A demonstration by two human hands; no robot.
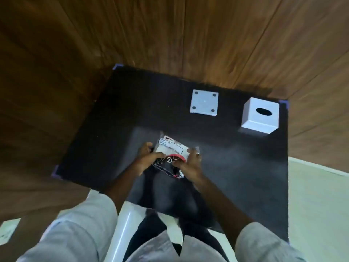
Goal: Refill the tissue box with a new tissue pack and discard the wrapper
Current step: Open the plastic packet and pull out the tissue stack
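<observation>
The tissue pack [171,148], still in its clear wrapper with a white printed label and a red-and-black pattern along its near edge, is held just above the near middle of the black surface [105,129], gripped at both ends. The left hand [149,160] grasps its left end, thumb across the top and fingers curled under; the right hand [190,165] pinches the right end, with a ring visible on one finger. The picture is blurred here, so whether the wrapper has been torn open cannot be told. Farther back on the surface, well apart from the pack, lies a white square base plate [204,105] with a dark round foot at each of its four corners. To its right, near the far right corner, stands the white cube-shaped tissue box [261,118], its dark oval slot facing up. Purple tape [117,66] marks the corners of the surface. Light grey sleeves [81,224] cover both forearms up to just above the wrists. Wood-grain panels [170,31] lie beyond the surface, and a pale floor [317,201] shows to the right.
</observation>
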